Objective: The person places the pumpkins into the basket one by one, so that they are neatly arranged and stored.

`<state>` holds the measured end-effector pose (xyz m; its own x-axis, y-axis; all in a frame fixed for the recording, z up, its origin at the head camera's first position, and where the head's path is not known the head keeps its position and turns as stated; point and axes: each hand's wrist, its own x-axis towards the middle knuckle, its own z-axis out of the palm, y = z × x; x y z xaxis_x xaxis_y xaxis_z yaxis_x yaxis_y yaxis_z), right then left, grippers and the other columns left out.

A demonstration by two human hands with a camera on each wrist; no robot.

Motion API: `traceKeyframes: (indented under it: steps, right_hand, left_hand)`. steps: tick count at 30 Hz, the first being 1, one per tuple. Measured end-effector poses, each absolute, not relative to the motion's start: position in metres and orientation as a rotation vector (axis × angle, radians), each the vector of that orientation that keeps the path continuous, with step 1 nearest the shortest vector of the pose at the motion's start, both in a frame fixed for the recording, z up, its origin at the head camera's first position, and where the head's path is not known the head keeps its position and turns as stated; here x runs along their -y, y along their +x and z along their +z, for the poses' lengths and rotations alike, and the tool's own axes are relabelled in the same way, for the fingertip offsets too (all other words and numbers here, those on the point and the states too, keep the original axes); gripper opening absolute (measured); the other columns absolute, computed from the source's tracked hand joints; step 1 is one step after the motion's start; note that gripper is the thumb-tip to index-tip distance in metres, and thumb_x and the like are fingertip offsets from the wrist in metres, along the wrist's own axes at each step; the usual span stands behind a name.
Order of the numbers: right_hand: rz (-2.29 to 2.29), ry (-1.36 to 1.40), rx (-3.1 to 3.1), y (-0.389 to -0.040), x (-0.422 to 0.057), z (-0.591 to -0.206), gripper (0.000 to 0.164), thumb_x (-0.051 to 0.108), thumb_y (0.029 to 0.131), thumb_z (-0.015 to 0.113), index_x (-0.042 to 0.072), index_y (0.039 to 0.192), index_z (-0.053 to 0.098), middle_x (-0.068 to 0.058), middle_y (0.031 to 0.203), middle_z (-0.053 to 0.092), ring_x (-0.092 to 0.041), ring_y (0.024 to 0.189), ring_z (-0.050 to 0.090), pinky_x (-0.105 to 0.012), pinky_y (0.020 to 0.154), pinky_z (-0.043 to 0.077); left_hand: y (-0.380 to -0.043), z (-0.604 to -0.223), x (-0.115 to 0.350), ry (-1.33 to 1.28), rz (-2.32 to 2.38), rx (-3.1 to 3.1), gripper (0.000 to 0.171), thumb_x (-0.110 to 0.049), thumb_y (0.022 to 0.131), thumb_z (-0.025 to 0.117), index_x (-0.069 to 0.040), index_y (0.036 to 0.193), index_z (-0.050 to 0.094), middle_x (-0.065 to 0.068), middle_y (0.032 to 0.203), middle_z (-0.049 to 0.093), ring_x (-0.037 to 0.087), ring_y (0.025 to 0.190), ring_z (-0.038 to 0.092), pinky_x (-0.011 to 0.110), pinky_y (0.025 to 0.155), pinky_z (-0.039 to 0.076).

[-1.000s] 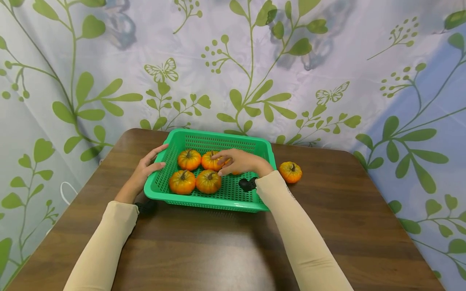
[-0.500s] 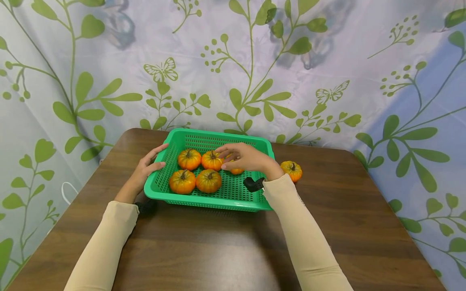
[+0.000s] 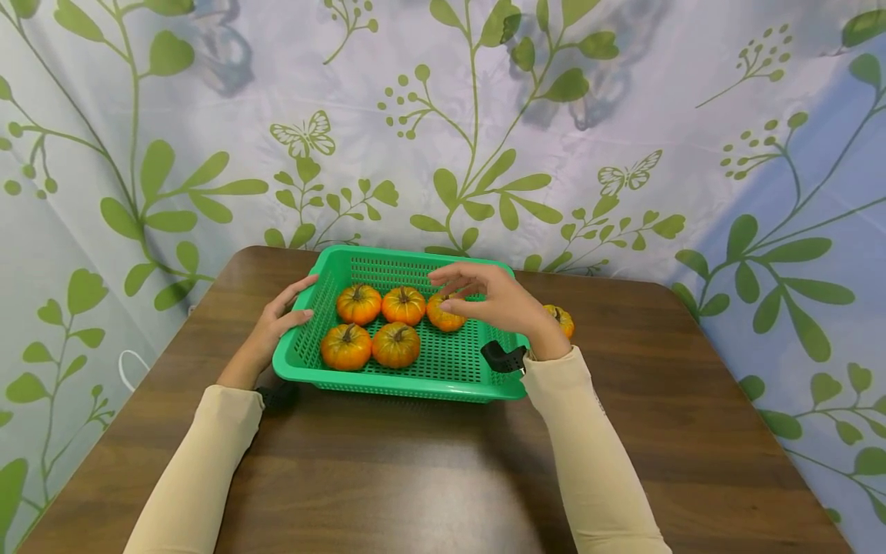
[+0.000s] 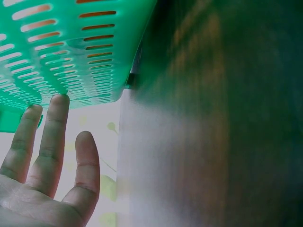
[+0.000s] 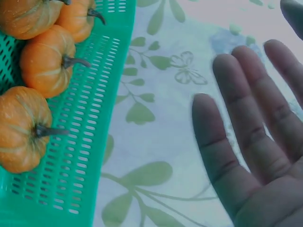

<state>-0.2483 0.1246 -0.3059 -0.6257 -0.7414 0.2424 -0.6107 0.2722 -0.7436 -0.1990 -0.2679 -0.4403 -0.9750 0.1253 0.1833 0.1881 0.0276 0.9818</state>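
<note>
A green perforated plastic basket [image 3: 408, 390] stands on the table, and several small orange pumpkins [image 3: 396, 345] with brown stems sit inside it. My left hand [image 3: 271, 327] rests against the basket's left rim; in the left wrist view its fingers [image 4: 52, 142] are straight, tips at the slotted wall. Over the right part of the basket hovers my right hand [image 3: 494, 300], fingers loosely extended and holding nothing. Partly below it lies the rightmost pumpkin in the basket [image 3: 445, 315]. Outside, to the right, another pumpkin [image 3: 564, 321] on the table is partly hidden by my right wrist.
The brown wooden table [image 3: 415, 477] stretches in front of and to the right of the basket. Behind it hangs a pale curtain [image 3: 388, 154] printed with green leaves and butterflies. A white cable [image 3: 126, 371] shows past the table's left edge.
My right hand has drawn up and right, away from the pumpkins, uncovering the rightmost one in the basket. Its wrist now partly covers the pumpkin outside. My left hand has stayed put.
</note>
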Motion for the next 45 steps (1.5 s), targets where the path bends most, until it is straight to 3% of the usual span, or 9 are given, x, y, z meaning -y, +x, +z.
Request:
traceKeyframes:
  steps: [6, 13, 22, 31, 39, 45]
  right_hand:
    - [-1.451, -1.343, -2.406, -0.239, -0.14, -0.301, 0.043, -0.008, 0.093, 0.079, -0.006, 0.135, 0.07, -0.02, 0.132, 0.071, -0.03, 0.12, 0.067, -0.044, 0.105, 0.055]
    - [-1.649, -1.363, -2.425, -0.235, -0.161, -0.302, 0.045, -0.019, 0.087, 0.078, -0.01, 0.131, 0.07, -0.02, 0.131, 0.07, -0.012, 0.119, 0.067, -0.034, 0.104, 0.054]
    - [-1.909, -1.242, -2.427, -0.234, -0.19, -0.306, 0.047, -0.025, 0.085, 0.074, -0.016, 0.13, 0.067, 0.007, 0.123, 0.075, -0.016, 0.114, 0.068, -0.028, 0.099, 0.054]
    - [-2.219, -1.049, -2.271, -0.238, -0.216, -0.317, 0.049, -0.027, 0.087, 0.068, -0.016, 0.135, 0.065, -0.006, 0.121, 0.077, -0.019, 0.11, 0.07, -0.029, 0.092, 0.059]
    - [-2.38, -0.853, -2.253, -0.248, -0.231, -0.337, 0.043, -0.025, 0.09, 0.068, -0.013, 0.131, 0.069, -0.004, 0.116, 0.078, -0.017, 0.104, 0.073, -0.025, 0.086, 0.061]
    - [-2.447, -0.728, -2.292, -0.255, -0.238, -0.358, 0.039, -0.023, 0.091, 0.069, -0.015, 0.13, 0.068, -0.001, 0.114, 0.078, -0.015, 0.103, 0.072, -0.024, 0.089, 0.059]
  left_hand:
    - [-0.199, -0.442, 0.268, -0.355, -2.132, 2.202, 0.058, -0.013, 0.111, 0.052, -0.022, 0.168, 0.044, 0.002, 0.142, 0.056, 0.014, 0.111, 0.069, 0.027, 0.086, 0.062]
    - [-0.201, -0.442, 0.268, -0.362, -2.138, 2.196, 0.058, -0.013, 0.111, 0.052, -0.022, 0.168, 0.044, -0.001, 0.145, 0.053, 0.013, 0.113, 0.068, 0.027, 0.087, 0.062]
    - [-0.2, -0.441, 0.268, -0.351, -2.141, 2.212, 0.058, -0.014, 0.111, 0.051, -0.024, 0.168, 0.043, 0.01, 0.151, 0.047, 0.013, 0.114, 0.067, 0.027, 0.087, 0.062]
    - [-0.2, -0.441, 0.268, -0.336, -2.134, 2.225, 0.059, -0.015, 0.111, 0.051, -0.023, 0.169, 0.041, 0.016, 0.154, 0.044, 0.012, 0.114, 0.067, 0.027, 0.087, 0.062]
    - [-0.2, -0.441, 0.268, -0.326, -2.139, 2.233, 0.06, -0.016, 0.111, 0.051, -0.023, 0.17, 0.04, 0.022, 0.158, 0.041, 0.012, 0.115, 0.066, 0.027, 0.087, 0.062]
    - [-0.2, -0.441, 0.268, -0.322, -2.149, 2.228, 0.06, -0.015, 0.111, 0.051, -0.024, 0.169, 0.04, 0.024, 0.159, 0.04, 0.013, 0.115, 0.067, 0.027, 0.088, 0.062]
